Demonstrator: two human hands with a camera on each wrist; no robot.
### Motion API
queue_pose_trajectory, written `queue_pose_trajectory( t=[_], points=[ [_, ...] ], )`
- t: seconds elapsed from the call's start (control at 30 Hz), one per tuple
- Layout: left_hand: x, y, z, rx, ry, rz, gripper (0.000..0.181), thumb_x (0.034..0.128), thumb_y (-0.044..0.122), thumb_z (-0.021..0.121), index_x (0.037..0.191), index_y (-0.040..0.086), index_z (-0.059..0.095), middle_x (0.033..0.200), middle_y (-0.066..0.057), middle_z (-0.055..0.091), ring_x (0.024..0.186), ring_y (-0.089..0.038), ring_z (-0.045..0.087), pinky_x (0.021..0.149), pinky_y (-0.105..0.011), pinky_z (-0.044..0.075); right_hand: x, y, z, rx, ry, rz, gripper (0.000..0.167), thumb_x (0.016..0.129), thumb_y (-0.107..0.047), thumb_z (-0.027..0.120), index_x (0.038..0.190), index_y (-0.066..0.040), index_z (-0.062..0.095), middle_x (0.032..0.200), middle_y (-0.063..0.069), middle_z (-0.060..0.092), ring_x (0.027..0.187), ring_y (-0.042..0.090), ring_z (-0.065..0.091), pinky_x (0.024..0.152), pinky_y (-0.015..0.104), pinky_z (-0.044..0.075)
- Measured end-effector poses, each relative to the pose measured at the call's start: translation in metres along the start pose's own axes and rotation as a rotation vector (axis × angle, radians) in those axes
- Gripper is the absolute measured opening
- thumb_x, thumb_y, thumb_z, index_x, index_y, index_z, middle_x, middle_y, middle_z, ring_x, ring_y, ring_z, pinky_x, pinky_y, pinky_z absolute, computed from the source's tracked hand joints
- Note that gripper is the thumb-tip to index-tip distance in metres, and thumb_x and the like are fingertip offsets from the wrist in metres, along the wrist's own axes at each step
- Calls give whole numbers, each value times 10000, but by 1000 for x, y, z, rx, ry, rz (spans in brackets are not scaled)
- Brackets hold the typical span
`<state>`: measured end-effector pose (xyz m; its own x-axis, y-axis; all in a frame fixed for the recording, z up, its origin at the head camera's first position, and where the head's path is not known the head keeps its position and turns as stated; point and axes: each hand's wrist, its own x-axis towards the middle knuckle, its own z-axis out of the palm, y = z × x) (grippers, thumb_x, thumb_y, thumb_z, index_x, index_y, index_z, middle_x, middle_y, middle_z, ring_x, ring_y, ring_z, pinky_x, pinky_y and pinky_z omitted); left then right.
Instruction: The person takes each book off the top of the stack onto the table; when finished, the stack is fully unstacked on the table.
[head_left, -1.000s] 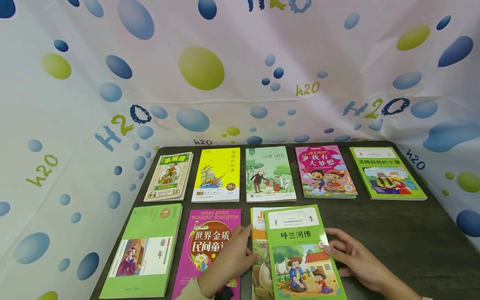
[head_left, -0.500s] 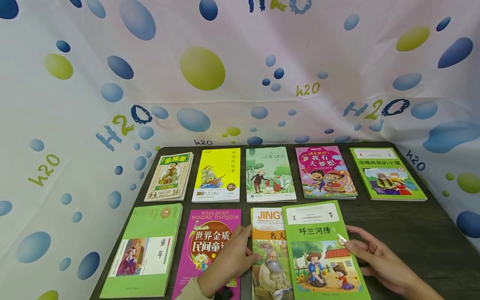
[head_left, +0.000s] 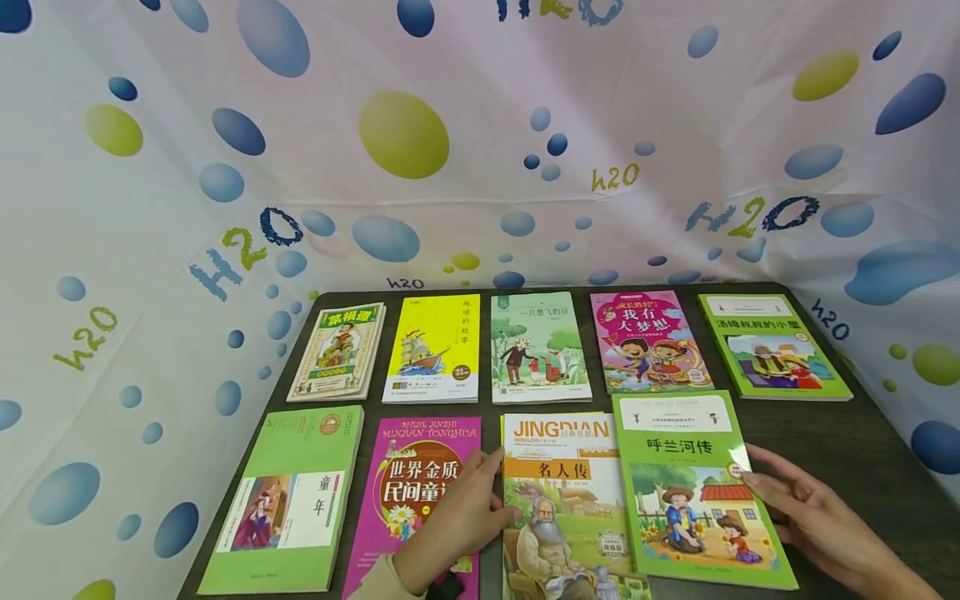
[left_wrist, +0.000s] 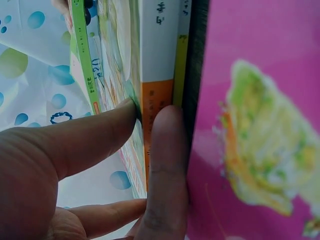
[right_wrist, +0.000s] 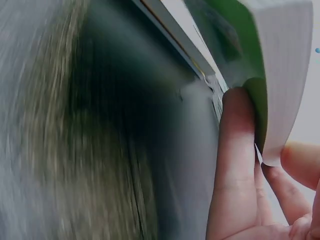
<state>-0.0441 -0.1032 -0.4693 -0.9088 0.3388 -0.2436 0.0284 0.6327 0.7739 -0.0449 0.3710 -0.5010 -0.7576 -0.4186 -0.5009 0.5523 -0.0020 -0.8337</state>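
Note:
My right hand [head_left: 817,521] pinches the right edge of a green book [head_left: 686,446], lifted and slightly tilted, its cover showing a farmer and child. In the right wrist view its page block [right_wrist: 285,65] sits between thumb and fingers. The green book overlaps the right edge of a book with a bearded man on its cover [head_left: 543,533]. My left hand [head_left: 457,517] holds that book's left edge, thumb on the cover and a finger along the spine [left_wrist: 152,55]. A thin yellow book [left_wrist: 181,65] lies beneath. The left forearm passes over a magenta book [head_left: 375,533].
A thick green book [head_left: 292,442] lies at the front left. Along the back of the dark table [head_left: 885,467] sit several more books, among them a yellow one [head_left: 442,325] and a pink one [head_left: 652,333]. A patterned sheet [head_left: 480,208] rises behind and at the sides.
My right hand has carried the green book to the right and slightly up, uncovering the book with the bearded man. The left hand has stayed at that book's left edge.

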Motion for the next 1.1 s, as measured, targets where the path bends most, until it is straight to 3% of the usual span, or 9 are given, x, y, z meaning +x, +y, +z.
queue_pose_trajectory(
  t=[0.07, 0.13, 0.2, 0.33, 0.47, 0.73, 0.97, 1.1],
  points=[
    [0, 0, 0, 2, 1, 1, 864, 874, 115, 858, 1582, -42, 387, 1316, -204, 515, 720, 2, 611, 571, -203, 513, -1, 0, -2, -58, 91, 46, 578, 1165, -340, 376, 1597, -550, 55, 1207, -218, 728, 1130, 112, 733, 952, 448, 626],
    [0, 0, 0, 6, 2, -1, 865, 872, 118, 860, 1580, -44, 389, 1310, -201, 518, 717, 2, 610, 573, -203, 512, -2, 0, -4, -110, 165, 85, 752, 1150, -389, 416, 1676, -339, -119, 1193, -218, 714, 1116, 114, 731, 953, 456, 622],
    [1, 0, -1, 7, 1, -9, 865, 872, 123, 861, 1580, -41, 391, 1311, -198, 518, 716, -4, 609, 575, -205, 510, -1, 0, -5, -151, 220, 109, 851, 1136, -425, 447, 1677, -147, -148, 1218, -187, 703, 1116, 128, 727, 955, 475, 616],
    [1, 0, -1, 2, -3, -27, 868, 872, 130, 864, 1583, -31, 392, 1309, -192, 516, 719, -18, 610, 574, -211, 511, -1, 0, -10, -179, 278, 136, 874, 1122, -467, 465, 1682, -122, -110, 1319, -99, 679, 1143, 149, 712, 971, 504, 604],
    [1, 0, 0, 2, -3, -30, 869, 871, 134, 866, 1583, -27, 394, 1312, -190, 516, 725, -18, 613, 577, -209, 514, -3, 2, -15, -183, 277, 145, 874, 1125, -472, 453, 1678, -118, -124, 1335, -80, 678, 1141, 154, 714, 969, 511, 608],
    [1, 0, 0, -1, -4, -32, 870, 871, 138, 867, 1583, -23, 393, 1318, -192, 514, 731, -23, 614, 573, -211, 515, -8, 3, -21, -178, 224, 146, 868, 1139, -453, 420, 1658, -81, -167, 1268, -110, 696, 1120, 166, 730, 950, 516, 621],
    [0, 1, 0, 8, 5, -26, 870, 874, 138, 864, 1586, -24, 391, 1312, -181, 519, 737, -11, 609, 578, -206, 514, -13, 10, -28, -130, 114, 116, 835, 1162, -370, 381, 1620, -49, -238, 1216, -193, 700, 1116, 136, 737, 968, 537, 614],
    [0, 2, 0, 7, 8, -26, 870, 873, 140, 866, 1586, -21, 393, 1305, -174, 524, 741, -11, 609, 577, -207, 514, -12, 11, -27, -139, 137, 112, 844, 1156, -366, 406, 1630, -46, -215, 1225, -186, 702, 1113, 139, 738, 968, 541, 615]
  ],
)
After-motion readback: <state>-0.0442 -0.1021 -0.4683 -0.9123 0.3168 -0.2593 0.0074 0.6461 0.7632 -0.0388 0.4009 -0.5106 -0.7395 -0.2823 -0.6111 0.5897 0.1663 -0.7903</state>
